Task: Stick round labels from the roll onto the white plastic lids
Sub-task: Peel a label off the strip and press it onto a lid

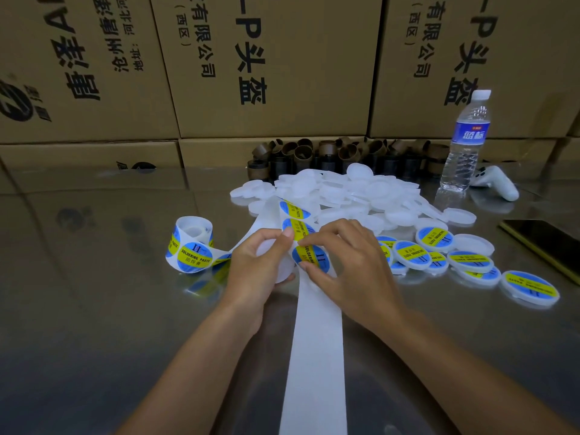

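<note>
Reading the round label [309, 257] in the middle, what does it say?

— "SOLDERING PASTE" in black on a yellow band, blue above and below, with a "II" mark. The roll [191, 243] at the left on the desk [94, 309] shows the same print.

Which hand has it?

— The right hand [348, 271] pinches its edge between thumb and forefinger, over the white backing strip [314, 356]. The left hand [257, 268] is curled round a bare white lid [281, 271], with its thumb on the strip.

And the other lids?

— A heap of bare lids [351, 193] lies behind the hands. The labelled lids [470, 262] lie to the right.

Any other writing?

— The cardboard boxes [266, 58] behind carry large Chinese characters, among them "有限公司". The water bottle [467, 142] has a blue label, which I cannot read.
</note>
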The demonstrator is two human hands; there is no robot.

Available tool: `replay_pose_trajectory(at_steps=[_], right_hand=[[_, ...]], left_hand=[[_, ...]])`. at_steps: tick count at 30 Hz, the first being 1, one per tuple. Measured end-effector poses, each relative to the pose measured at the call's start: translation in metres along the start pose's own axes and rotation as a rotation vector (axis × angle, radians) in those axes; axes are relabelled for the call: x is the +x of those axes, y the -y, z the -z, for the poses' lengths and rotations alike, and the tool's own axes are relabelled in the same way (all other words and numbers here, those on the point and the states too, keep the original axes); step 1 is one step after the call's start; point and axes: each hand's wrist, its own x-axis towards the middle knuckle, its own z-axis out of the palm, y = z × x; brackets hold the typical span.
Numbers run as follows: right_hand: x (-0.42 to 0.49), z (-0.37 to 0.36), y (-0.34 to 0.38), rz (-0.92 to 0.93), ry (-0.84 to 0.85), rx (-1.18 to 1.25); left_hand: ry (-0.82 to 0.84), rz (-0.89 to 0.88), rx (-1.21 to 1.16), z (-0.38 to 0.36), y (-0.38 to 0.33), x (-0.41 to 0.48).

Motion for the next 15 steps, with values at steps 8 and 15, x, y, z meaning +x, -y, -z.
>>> replay_pose_trajectory(at_steps=[8,15], right_hand=[[-0.003,-0.003,0.006,-0.105,0.078,0.228],[0.005,0.003,0.017,-0.428,0.03,0.702]], left_hand=[[-0.079,-0.096,0.086,0.002,0.004,0.002],[-0.127,-0.127,0.083,0.002,0.006,0.003]])
